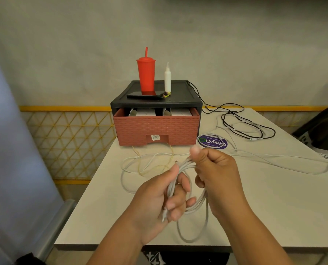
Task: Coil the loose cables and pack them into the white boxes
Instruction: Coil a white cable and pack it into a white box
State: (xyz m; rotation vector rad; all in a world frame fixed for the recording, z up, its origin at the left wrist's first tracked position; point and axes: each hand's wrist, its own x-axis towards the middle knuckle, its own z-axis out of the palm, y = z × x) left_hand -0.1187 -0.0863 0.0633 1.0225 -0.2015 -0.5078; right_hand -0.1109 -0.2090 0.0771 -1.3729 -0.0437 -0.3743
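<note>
Here, both the left hand and right hand grip a white cable, keeping its loops gathered above the near table.

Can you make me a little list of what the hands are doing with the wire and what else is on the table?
left hand: grip curled round the coiled white cable
right hand: pinches the top of the same coil
drawer: brick pattern, pulled open, white boxes inside
on top of the drawer unit: red cup, white bottle, phone
loose on the table: black cable, other pale cables
packed yet: this cable, no
</note>
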